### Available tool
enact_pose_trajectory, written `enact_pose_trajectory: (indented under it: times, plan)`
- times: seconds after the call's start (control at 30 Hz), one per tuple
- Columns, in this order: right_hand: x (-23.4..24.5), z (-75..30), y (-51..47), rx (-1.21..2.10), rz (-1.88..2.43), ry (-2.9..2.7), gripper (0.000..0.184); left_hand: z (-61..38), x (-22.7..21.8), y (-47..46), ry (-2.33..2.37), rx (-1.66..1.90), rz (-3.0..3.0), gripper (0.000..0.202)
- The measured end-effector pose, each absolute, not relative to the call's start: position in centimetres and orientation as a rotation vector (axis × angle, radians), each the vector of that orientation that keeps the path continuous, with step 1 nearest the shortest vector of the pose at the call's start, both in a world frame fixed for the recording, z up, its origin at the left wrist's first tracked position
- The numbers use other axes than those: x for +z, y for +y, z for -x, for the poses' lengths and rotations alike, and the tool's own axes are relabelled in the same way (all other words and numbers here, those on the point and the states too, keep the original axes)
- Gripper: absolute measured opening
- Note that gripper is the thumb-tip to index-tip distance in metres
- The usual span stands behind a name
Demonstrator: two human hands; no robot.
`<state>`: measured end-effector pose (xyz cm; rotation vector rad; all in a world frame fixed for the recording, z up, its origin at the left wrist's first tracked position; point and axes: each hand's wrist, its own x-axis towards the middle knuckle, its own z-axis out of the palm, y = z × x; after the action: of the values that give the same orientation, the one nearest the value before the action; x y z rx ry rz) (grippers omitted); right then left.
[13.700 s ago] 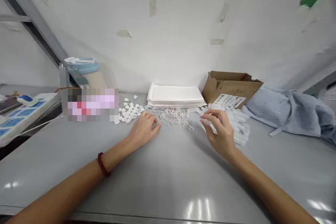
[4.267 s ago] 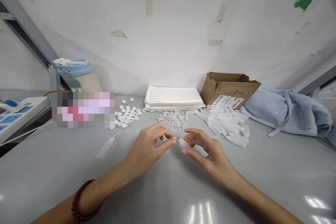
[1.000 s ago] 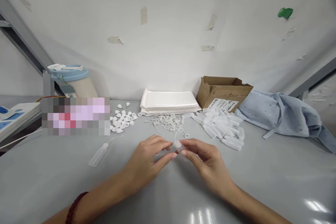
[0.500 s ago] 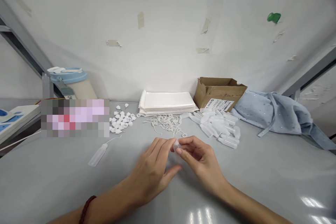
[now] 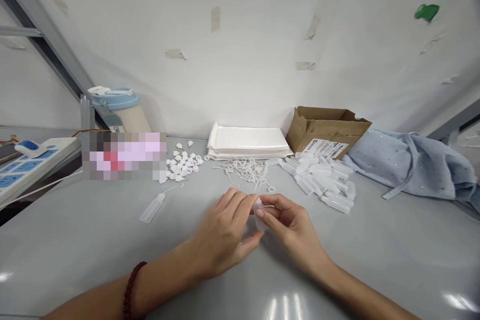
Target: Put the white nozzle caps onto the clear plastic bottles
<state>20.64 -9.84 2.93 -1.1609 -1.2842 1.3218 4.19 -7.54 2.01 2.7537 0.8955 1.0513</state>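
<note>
A small translucent plastic squeeze bottle (image 5: 259, 220) stands nearly upright between my hands, just above or on the grey table. My right hand (image 5: 300, 232) pinches its side near the neck between thumb and fingers. The fingertips of my left hand (image 5: 225, 225) rest at the bottle's top, and the left thumb is at its lower end. Those fingers partly hide the white top. To the left lies another bottle (image 5: 152, 210) with a nozzle and a thin white strap. Beyond my hands are a heap of white nozzle caps (image 5: 184, 165), tangled white straps (image 5: 247, 172) and several loose bottles (image 5: 318, 177).
A stack of white padded envelopes (image 5: 251, 141) lies against the wall, beside an open cardboard box (image 5: 332, 132). Blue cloth (image 5: 408, 165) is bunched at the right. A blue-lidded tumbler (image 5: 131, 119), a blurred-out patch and a power strip (image 5: 22, 170) are at the left.
The bottle has turned more upright and more of its body shows. My left thumb has come against its lower end. The whole view has shifted a little to the left.
</note>
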Motion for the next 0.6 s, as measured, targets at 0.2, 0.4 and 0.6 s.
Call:
enact_pose_trajectory:
  times: [0.2, 0.4, 0.6]
  plan:
    - [2.5, -20.4, -10.1, 1.339, 1.205, -1.252, 0.029, -4.1, 2.2, -7.7, 0.933, 1.04, -2.782, 0.028]
    - [2.2, -20.1, -10.3, 1.253, 1.197, -1.385, 0.025, -2.5, 2.9, -8.1, 0.913, 0.962, -2.804, 0.033]
    - [2.2, -19.6, -10.7, 1.267, 1.121, -1.472, 0.028, 0.5, 2.9, -9.7, 1.046, 1.025, -2.641, 0.046]
